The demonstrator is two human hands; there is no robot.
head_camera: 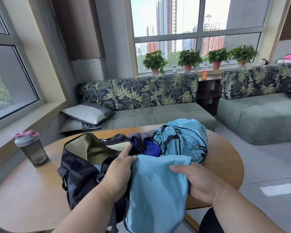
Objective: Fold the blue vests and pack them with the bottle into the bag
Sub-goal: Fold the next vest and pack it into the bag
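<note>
- I see both hands, left hand (pixel 119 172) and right hand (pixel 200 182), fingers curled, gripping folded blue vest (pixel 156 190) at table's (pixel 32 190) near edge, beside open bag (pixel 84 158).
- Crumpled vests (pixel 183 142) behind (far edge); bottle (pixel 31 148) at left edge.

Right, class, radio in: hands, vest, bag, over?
Both hands, left hand and right hand, grip folded vest. Bag open beside it. Loose vests piled behind. Bottle still out on table.
</note>
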